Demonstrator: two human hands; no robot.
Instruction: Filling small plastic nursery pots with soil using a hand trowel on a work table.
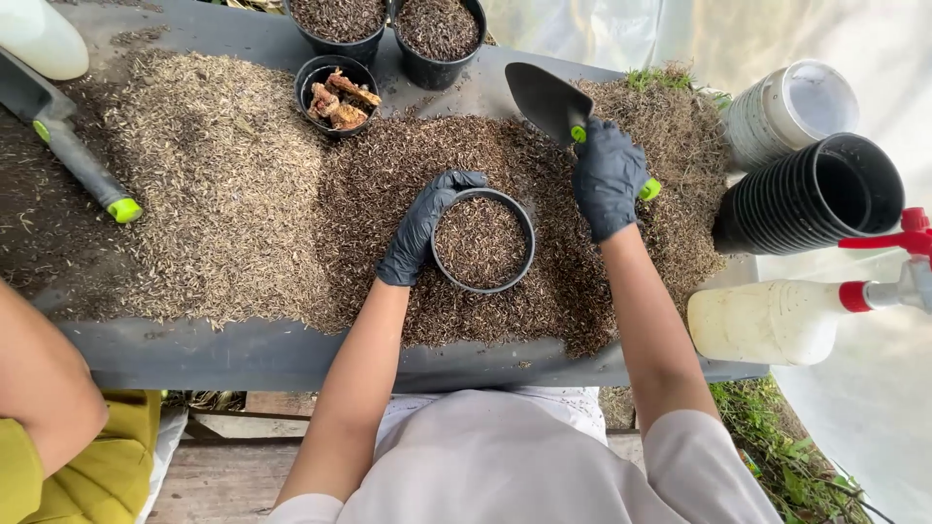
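Two black-gloved hands over grey desk (243, 354) heaped with brown potting mix (388, 194). Left hand (419, 231): grip curled over left rim of small black pot (482, 241), fingers pinching rim; pot sits on mix, filled nearly to top. Right hand (609, 177): grip wrapped tight round green-tipped handle of dark trowel (549, 101), blade pointing up-left, just beyond pot. Stack of black pots (815, 199) and white spray bottle (777, 318) right of right hand. Another person's arm (44, 383) far left.
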